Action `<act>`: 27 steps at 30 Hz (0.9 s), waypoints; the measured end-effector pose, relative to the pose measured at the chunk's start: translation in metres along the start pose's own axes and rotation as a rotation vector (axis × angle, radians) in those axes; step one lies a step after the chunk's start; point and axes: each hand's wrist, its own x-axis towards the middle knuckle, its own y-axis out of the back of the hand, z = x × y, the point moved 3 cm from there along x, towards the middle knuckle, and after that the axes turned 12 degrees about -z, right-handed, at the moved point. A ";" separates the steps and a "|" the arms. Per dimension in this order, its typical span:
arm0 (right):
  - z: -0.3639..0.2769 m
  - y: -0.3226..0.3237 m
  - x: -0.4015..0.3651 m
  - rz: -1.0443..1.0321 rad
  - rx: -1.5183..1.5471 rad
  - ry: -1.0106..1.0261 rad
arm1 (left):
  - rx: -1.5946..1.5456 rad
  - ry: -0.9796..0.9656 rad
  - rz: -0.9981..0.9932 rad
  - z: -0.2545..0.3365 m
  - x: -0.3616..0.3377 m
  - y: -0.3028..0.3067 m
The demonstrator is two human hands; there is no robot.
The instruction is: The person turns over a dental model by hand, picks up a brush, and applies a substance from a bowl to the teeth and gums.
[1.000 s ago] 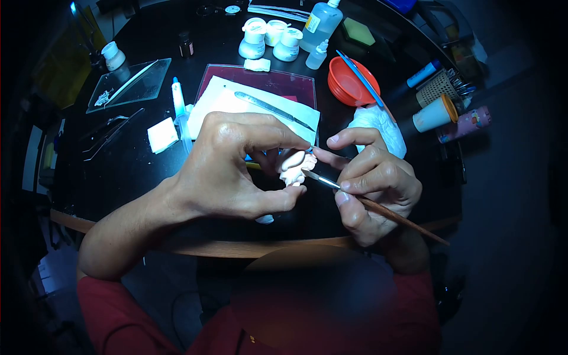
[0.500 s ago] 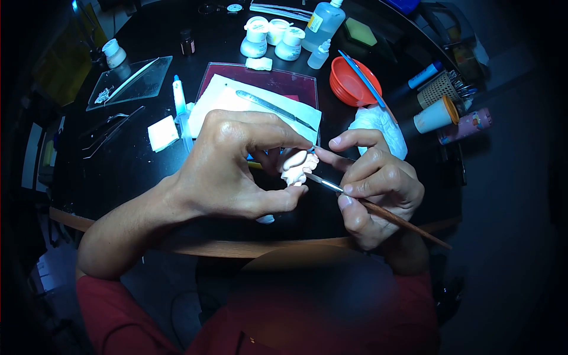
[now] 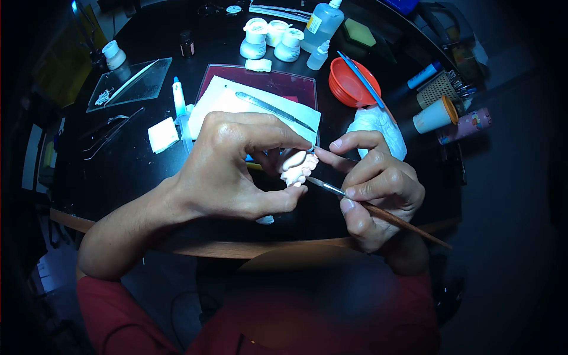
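Between the thumb and fingers of my left hand (image 3: 236, 160) is a small pale cast with tooth-like bumps (image 3: 297, 168). My right hand (image 3: 381, 189) is closed round a thin brush-like tool (image 3: 402, 222) with a brown wooden handle and a silver neck. Its narrow tip is at the lower right edge of the cast; whether they touch I cannot tell. One finger of my right hand reaches to my left fingertips at the top of the cast. Behind my left hand, a scalpel-like tool (image 3: 269, 107) rests on white paper (image 3: 220, 100).
Beyond the paper stand white jars (image 3: 254, 47) and a clear bottle (image 3: 322, 28). An orange-red bowl (image 3: 343, 86) with a blue stick across it is at the right, near crumpled tissue (image 3: 390, 133). A glass plate (image 3: 142, 80), tweezers (image 3: 112, 133) and a syringe (image 3: 179, 97) lie left.
The tool's tip has shifted slightly downward along the cast's edge, and my right fingers have moved very slightly. My left hand holds the cast in nearly the same place.
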 end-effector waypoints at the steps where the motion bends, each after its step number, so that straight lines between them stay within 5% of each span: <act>1: -0.001 0.000 0.000 0.003 -0.003 -0.002 | 0.000 -0.001 0.002 0.000 0.000 0.000; 27: -0.004 0.002 0.002 0.096 -0.118 0.056 | -0.048 0.001 -0.048 0.004 -0.001 0.004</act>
